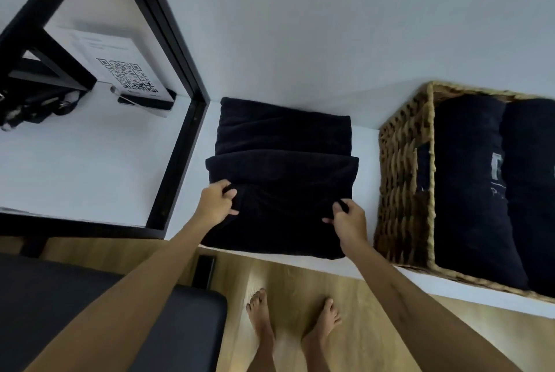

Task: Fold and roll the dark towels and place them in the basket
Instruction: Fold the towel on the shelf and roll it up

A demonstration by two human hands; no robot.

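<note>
Towel [282, 161] lengthwise toward wall

The towel [282, 161] lies on the shelf [365, 143], folded in layers, its far end against the wall [300, 26]. The left hand [217, 202] grips the towel's near left edge; the right hand [348, 218] grips its near right edge. Right of the towel, apart from it, stands the basket [399, 179], with two rolled towels [468, 191] side by side in it. Left of the towel stands a frame [171, 41], and beyond that a sign [120, 68] stands upright. Below the towel, feet [288, 323] stand on the floor [375, 326].
</note>
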